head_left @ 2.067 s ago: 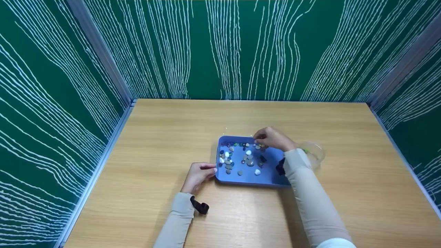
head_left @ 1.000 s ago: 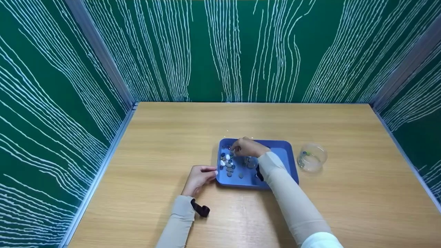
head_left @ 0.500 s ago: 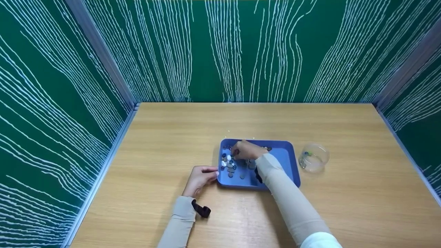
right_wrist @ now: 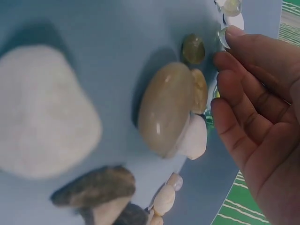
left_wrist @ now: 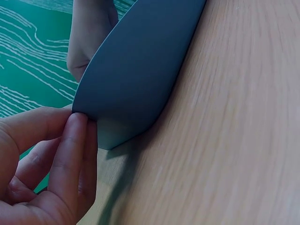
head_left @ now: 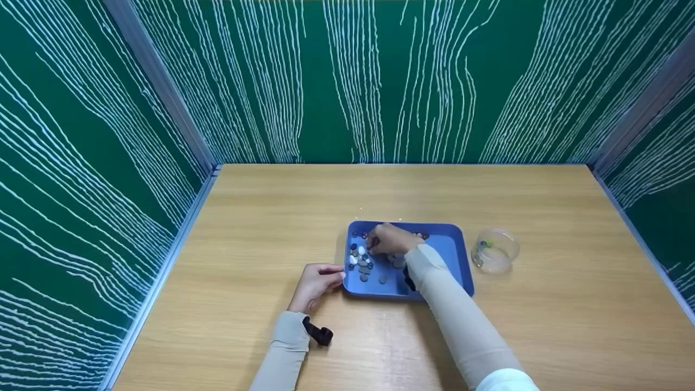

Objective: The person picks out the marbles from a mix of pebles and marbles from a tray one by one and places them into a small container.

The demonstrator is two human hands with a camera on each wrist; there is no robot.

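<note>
A blue tray [head_left: 445, 258] holding pebbles and glass marbles lies on the table. My left hand [head_left: 314, 285] pinches its near left corner; in the left wrist view, thumb and fingertips meet at the tray wall [left_wrist: 136, 70]. Over the tray's left part reaches my right hand [head_left: 392, 239]. The right wrist view has its thumb and forefinger around a clear glass marble [right_wrist: 222, 38], partly hidden by the thumb. Close to those fingers lie a glossy brown pebble [right_wrist: 166, 110] and a greenish marble [right_wrist: 193, 48]. A large white pebble [right_wrist: 47, 112] is farther off.
Right of the tray stands a clear round plastic tub [head_left: 495, 252] with several marbles inside. Tiny white bits [head_left: 400, 219] lie behind the tray on the wooden table [head_left: 260, 217]. Green panels [head_left: 320, 108] with white lines enclose the back and sides.
My right hand has moved left across the tray from its back edge, then stayed nearly still over the left-hand stones. The left hand keeps its hold on the tray corner.
</note>
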